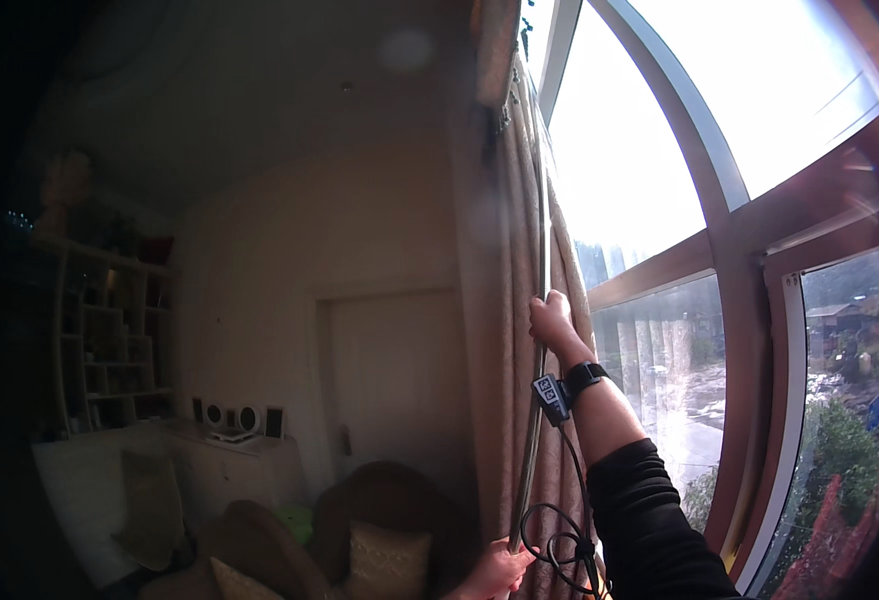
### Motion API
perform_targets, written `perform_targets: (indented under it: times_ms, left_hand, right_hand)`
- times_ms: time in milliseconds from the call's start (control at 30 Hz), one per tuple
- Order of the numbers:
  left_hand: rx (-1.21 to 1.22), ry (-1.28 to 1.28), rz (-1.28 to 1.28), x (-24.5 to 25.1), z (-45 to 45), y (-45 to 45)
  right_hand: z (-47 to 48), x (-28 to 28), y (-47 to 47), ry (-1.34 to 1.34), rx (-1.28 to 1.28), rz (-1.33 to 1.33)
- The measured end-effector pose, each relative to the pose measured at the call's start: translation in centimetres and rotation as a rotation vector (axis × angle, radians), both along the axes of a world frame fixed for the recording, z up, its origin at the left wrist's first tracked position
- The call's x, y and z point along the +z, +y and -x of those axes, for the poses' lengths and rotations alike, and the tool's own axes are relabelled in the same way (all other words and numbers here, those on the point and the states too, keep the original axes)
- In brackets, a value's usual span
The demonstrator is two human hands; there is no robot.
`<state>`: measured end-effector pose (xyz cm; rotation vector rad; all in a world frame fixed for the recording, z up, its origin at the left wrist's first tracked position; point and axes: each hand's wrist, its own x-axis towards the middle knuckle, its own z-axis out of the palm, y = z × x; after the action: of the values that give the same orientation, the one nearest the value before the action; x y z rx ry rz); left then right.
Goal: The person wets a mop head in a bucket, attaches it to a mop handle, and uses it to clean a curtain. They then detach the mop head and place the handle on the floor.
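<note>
A long, thin metal pole (545,225) runs upward along a pinkish-brown patterned curtain (518,300) toward the window's top. My right hand (552,319) is closed around the pole at mid-height; a black strap with a small device (552,400) and a dangling black cable (552,525) is on that wrist. Lower down, near the bottom edge of the view, my left hand (501,566) grips the same pole. The pole's top end lies close to the curtain's upper part and cannot be made out clearly.
A large framed window (736,255) fills the right side. Darker on the left stand a shelf unit (109,330), a cabinet (244,457) with round and framed items, a door (394,375), and a sofa (379,480) with cushions (391,559).
</note>
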<state>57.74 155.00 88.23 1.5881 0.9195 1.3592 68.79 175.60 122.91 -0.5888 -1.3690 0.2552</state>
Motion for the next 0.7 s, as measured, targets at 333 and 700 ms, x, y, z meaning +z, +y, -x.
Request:
perform_targets:
  times_ms: [333, 700]
  left_hand:
    - [0.102, 0.033, 0.029, -6.1, -0.5, -0.3]
    - [0.250, 0.413, -0.699, -19.2, 1.9, 3.4]
  right_hand:
    - [-2.5, -5.1, -8.6, 0.034, 0.163, -0.025]
    - [-2.5, -13.2, -16.6, 0.111, 0.138, -0.025]
